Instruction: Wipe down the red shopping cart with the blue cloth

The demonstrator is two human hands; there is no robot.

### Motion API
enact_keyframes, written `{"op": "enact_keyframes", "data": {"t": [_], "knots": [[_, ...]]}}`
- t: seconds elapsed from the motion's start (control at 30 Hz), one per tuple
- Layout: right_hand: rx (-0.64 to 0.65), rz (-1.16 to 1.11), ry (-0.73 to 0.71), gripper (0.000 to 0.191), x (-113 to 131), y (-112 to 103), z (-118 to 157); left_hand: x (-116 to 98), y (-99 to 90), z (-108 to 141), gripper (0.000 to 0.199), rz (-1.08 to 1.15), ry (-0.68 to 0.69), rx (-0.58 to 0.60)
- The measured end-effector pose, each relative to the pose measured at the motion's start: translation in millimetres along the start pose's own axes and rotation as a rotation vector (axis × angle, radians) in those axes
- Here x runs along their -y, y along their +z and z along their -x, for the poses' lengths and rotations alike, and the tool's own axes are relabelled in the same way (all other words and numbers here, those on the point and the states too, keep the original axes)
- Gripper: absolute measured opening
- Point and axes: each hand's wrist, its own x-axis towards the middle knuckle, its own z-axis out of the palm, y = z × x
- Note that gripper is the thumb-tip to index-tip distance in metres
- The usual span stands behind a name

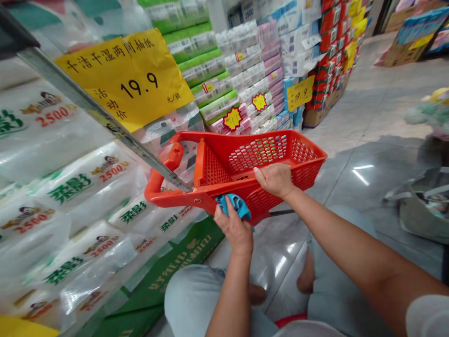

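Observation:
A red plastic shopping basket with a long metal pull handle stands tilted in front of me. Its sides are pierced with rows of holes, and I see no goods inside. My left hand grips a blue cloth and presses it against the near outer side, close to the handle's lower end. Further right, my right hand is closed over the basket's near rim, its thumb over the inner side.
Stacked tissue packs stand on the left above a green carton. Yellow price signs hang on the stacks. Red packs rise at the back. A grey basket sits on the tiled floor at right.

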Motion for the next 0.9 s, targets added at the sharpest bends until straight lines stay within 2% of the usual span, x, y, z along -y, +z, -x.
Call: {"op": "enact_keyframes", "data": {"t": [0.1, 0.27, 0.43, 0.5, 0.57, 0.67, 0.77, 0.83, 0.9], "knots": [[0.019, -0.002, 0.005, 0.061, 1.1, -1.3, 1.6, 1.3, 0.2, -1.5, 0.073, 0.018, -0.036, -0.038], [0.069, -0.007, 0.008, 0.062, 2.0, -3.5, 1.5, -6.7, 16.1, 9.1, 0.068, 0.048, 0.105, 0.104], [0.152, -0.014, -0.005, 0.062, 6.8, -8.9, -0.1, -14.8, 11.6, 0.1, 0.071, 0.109, -0.028, -0.033], [0.196, -0.021, -0.014, 0.064, 8.9, -12.8, -2.3, -20.2, 13.9, -0.7, 0.068, 0.118, -0.001, -0.027], [0.241, -0.036, -0.041, 0.064, 4.9, -18.7, -5.7, -25.0, 19.0, 2.3, 0.066, 0.113, 0.083, 0.021], [0.374, -0.061, -0.123, 0.063, -21.6, -30.8, -10.4, -26.4, 23.2, 6.4, 0.068, 0.11, 0.101, 0.036], [0.54, -0.01, -0.102, 0.065, -64.1, -43.4, -9.9, -25.1, 21.2, 5.1, 0.072, 0.13, 0.043, 0.018], [0.579, 0.036, -0.059, 0.065, -87.1, -50.4, -5.8, -28.3, 20.6, 4.0, 0.074, 0.151, 0.031, 0.03], [0.584, 0.053, -0.048, 0.063, -97.7, -56.0, 0.2, -36.5, 22.3, 5.1, 0.075, 0.177, 0.025, 0.055]]}}
